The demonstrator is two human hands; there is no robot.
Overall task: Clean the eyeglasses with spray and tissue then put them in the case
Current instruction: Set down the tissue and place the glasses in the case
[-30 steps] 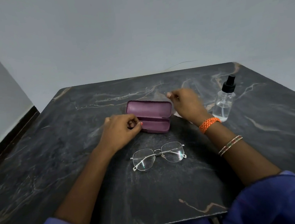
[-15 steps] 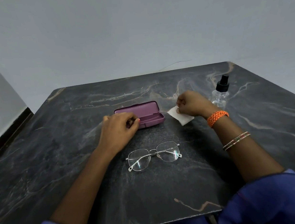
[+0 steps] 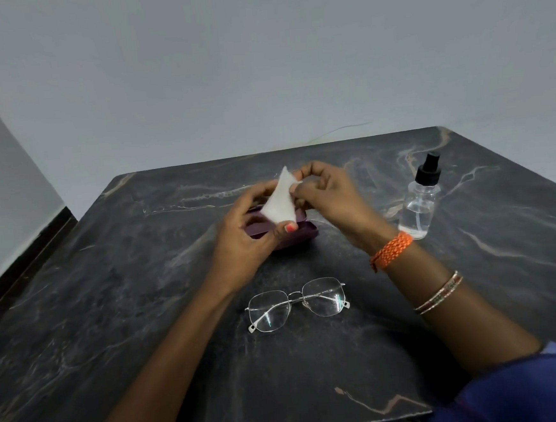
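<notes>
One pair of eyeglasses (image 3: 297, 304), folded, lying nearest on dark marbled surface (image 3: 144, 304). Two hands above it: left hand (image 3: 248, 233) and right hand (image 3: 328, 195) both pinching a white tissue (image 3: 281, 200). Purple case (image 3: 300, 234) open beneath them. Spray bottle (image 3: 420, 199) upright, far right.

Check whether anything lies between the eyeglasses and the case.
Nothing rests on the table between the eyeglasses and the purple case. Both hands, left hand and right hand, hold the tissue above the case, covering most of it.
</notes>
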